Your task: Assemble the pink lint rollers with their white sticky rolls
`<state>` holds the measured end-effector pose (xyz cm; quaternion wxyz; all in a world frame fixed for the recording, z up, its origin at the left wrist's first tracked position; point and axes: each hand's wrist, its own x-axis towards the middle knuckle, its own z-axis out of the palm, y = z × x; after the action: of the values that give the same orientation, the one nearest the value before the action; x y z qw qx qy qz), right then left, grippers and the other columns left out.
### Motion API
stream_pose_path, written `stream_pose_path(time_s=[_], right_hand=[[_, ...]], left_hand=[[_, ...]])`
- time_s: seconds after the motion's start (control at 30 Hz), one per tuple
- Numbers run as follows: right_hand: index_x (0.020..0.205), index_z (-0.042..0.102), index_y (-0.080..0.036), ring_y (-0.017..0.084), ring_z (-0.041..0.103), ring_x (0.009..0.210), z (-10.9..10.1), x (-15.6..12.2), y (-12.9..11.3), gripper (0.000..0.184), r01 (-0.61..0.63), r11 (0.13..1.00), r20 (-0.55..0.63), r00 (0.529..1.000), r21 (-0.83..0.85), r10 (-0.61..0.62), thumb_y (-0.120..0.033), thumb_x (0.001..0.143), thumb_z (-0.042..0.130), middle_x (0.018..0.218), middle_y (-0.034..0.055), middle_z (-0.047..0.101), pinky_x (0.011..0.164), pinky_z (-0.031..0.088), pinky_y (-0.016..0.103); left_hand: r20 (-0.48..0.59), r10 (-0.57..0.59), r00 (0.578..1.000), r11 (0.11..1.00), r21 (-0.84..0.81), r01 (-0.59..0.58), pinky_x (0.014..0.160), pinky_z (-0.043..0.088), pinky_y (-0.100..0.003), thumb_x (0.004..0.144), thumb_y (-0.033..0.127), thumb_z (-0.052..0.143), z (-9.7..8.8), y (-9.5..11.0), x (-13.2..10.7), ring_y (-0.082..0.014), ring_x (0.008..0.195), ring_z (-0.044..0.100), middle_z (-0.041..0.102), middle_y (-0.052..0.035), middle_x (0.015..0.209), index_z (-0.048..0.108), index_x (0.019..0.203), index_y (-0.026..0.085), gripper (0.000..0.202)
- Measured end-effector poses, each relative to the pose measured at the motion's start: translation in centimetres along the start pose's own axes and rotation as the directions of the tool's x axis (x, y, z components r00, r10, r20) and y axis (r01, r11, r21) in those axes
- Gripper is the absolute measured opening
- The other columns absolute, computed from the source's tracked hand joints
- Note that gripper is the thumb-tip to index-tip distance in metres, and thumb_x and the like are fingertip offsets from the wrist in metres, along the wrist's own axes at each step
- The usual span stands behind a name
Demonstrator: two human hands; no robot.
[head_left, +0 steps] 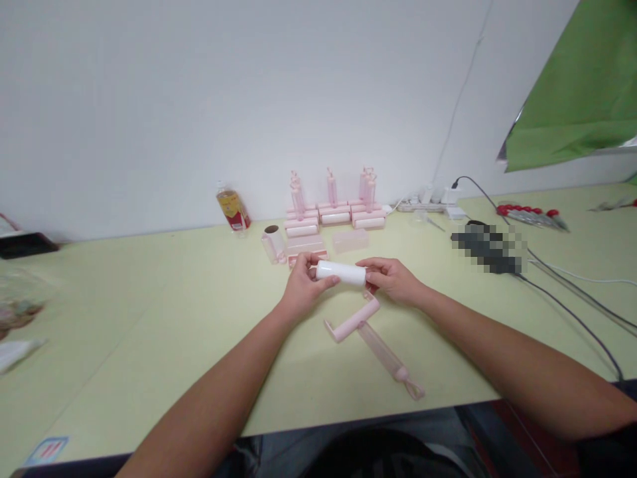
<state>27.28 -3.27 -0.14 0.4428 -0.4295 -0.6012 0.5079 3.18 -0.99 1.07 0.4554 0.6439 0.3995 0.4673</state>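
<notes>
A white lint roller refill (341, 273) is held level above the table between my two hands. My left hand (307, 284) grips its left end, thumb along the front. The fingers of my right hand (391, 279) close on the right end. Just below lies a pink lint roller handle (356, 318) with no roll on its frame; its clear grip (382, 350) points toward the front edge and ends in a loop. Behind my left hand are pale pink covers (305, 243), partly hidden by that hand.
Several pink lint rollers (334, 217) stand against the wall, handles up. A brown roll core (273, 230) and a translucent cover (350, 240) lie nearby. A yellow-labelled bottle (233, 206) is at back left. On the right are a power strip (423, 207), cables and a pixelated dark object (490, 247).
</notes>
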Motion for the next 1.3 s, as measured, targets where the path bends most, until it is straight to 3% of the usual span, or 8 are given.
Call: stream_pose_path(time_s=[0.23,0.47,0.67,0.87,0.97,1.1,1.2,1.3], right_hand=[[0.112,0.068,-0.015,0.012,0.062,0.058,-0.2,0.1,-0.6,0.041,0.008,0.999,-0.028,1.0,0.045,-0.007,-0.032,0.074,0.069,0.071,-0.0017,0.066,0.062,0.052,0.027],[0.12,0.06,-0.018,0.016,0.07,0.075,0.2,0.5,0.1,0.045,-0.005,1.0,-0.082,0.997,0.021,0.007,-0.041,0.08,0.062,0.093,0.0042,0.071,0.076,0.059,0.035],[0.092,0.066,-0.019,0.016,0.06,0.071,-1.5,1.1,1.7,0.026,0.021,0.962,-0.179,0.981,-0.272,-0.072,-0.041,0.079,0.068,0.078,0.0019,0.067,0.071,0.049,0.031],[0.077,0.073,-0.019,0.024,0.062,0.088,-2.5,1.4,2.3,0.01,0.031,0.873,-0.161,0.979,-0.487,-0.125,-0.029,0.075,0.073,0.084,0.0071,0.072,0.093,0.043,0.039],[0.087,0.075,-0.019,0.029,0.06,0.112,-2.3,1.4,2.0,0.015,0.068,0.867,-0.17,0.97,-0.494,-0.173,-0.029,0.076,0.073,0.104,0.011,0.073,0.109,0.035,0.045],[0.126,0.066,-0.019,0.032,0.046,0.135,-1.5,0.8,0.9,0.054,0.187,0.881,-0.146,0.951,-0.436,-0.274,-0.032,0.074,0.077,0.14,0.0132,0.059,0.119,0.025,0.048],[0.136,0.055,-0.021,0.028,0.056,0.125,-0.3,0.3,0.3,0.069,0.28,0.91,-0.088,0.943,-0.306,-0.32,-0.042,0.075,0.077,0.135,0.0103,0.062,0.111,0.04,0.043],[0.128,0.053,-0.02,0.023,0.067,0.1,0.7,0.0,0.0,0.054,0.304,0.939,-0.122,0.938,-0.162,-0.325,-0.05,0.085,0.066,0.113,0.0081,0.069,0.088,0.055,0.038]], left_hand=[[-0.004,0.051,0.999,0.997,-0.057,-0.052,0.068,0.05,-0.025,0.061,0.036,0.09,0.1,0.5,-0.3,-0.0128,0.077,0.06,0.056,0.003,0.091,0.043,0.1,0.021,0.063],[-0.104,0.079,0.991,0.994,0.085,-0.07,0.055,0.042,-0.021,0.063,0.041,0.088,0.2,0.3,-0.4,-0.0071,0.063,0.053,0.053,0.0042,0.088,0.039,0.088,0.022,0.059],[-0.129,-0.003,0.992,1.0,-0.025,0.0,0.042,0.044,-0.02,0.066,0.045,0.086,0.0,0.4,0.0,-0.0121,0.053,0.062,0.058,0.0066,0.075,0.033,0.089,0.024,0.061],[-0.134,-0.117,0.984,0.988,-0.117,0.102,0.033,0.037,-0.016,0.07,0.053,0.083,0.4,0.2,-0.2,-0.0104,0.037,0.055,0.06,0.0085,0.06,0.037,0.094,0.023,0.059],[-0.144,-0.159,0.977,0.978,-0.159,0.136,0.032,0.038,-0.017,0.071,0.059,0.08,0.9,0.4,-0.2,-0.0113,0.038,0.056,0.06,0.007,0.06,0.038,0.093,0.023,0.059],[-0.115,-0.22,0.969,0.959,-0.206,0.193,0.034,0.041,-0.018,0.071,0.07,0.073,2.0,1.4,-0.1,-0.012,0.048,0.062,0.064,0.0004,0.072,0.043,0.092,0.021,0.061],[-0.069,-0.253,0.965,0.954,-0.184,0.237,0.035,0.039,-0.018,0.071,0.075,0.069,3.0,1.9,-0.1,-0.0122,0.049,0.062,0.063,-0.0005,0.074,0.042,0.09,0.021,0.064],[-0.038,-0.273,0.961,0.958,-0.1,0.268,0.034,0.033,-0.018,0.076,0.077,0.062,3.7,2.0,-0.3,-0.0096,0.04,0.051,0.055,0.0054,0.061,0.038,0.088,0.023,0.061]])
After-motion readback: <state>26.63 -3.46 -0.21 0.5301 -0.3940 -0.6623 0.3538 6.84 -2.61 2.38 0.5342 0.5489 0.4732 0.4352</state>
